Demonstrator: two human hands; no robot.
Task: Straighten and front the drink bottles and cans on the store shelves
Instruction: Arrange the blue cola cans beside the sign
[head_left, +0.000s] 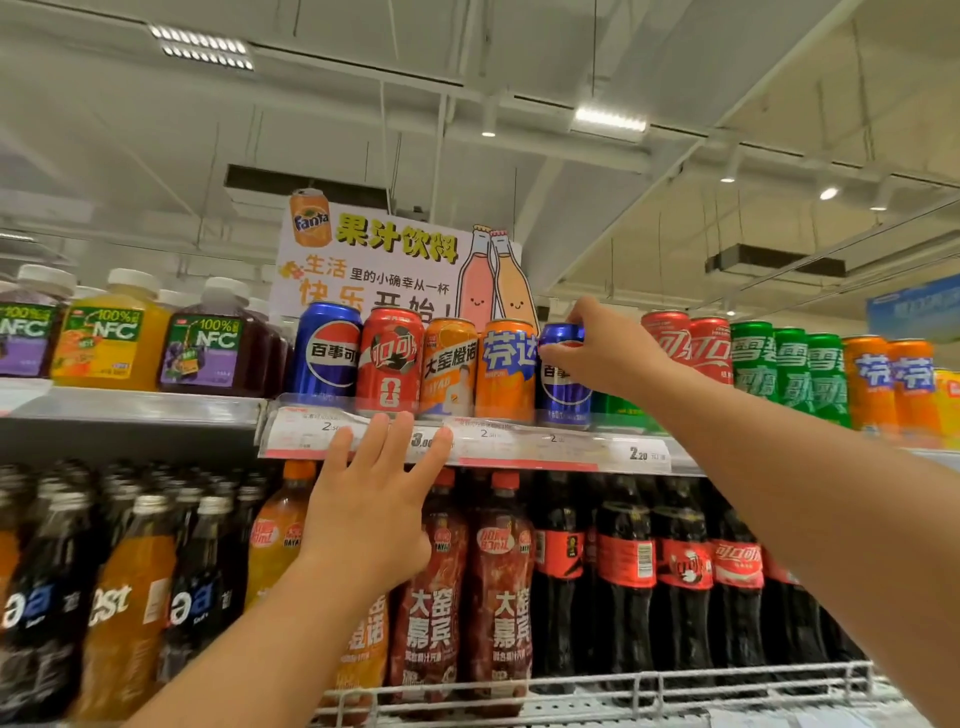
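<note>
R hand (605, 348) grips blue Pepsi can (563, 379) at top, can upright on upper shelf (519, 447) front edge, long axis vertical, logo facing out, just beside orange Fanta can (506, 369). L hand (371, 499) released, straight fingers touching price strip (571, 452).

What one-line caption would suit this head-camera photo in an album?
Right hand grips a blue Pepsi can on the top shelf while the open left hand touches the price strip.
</note>
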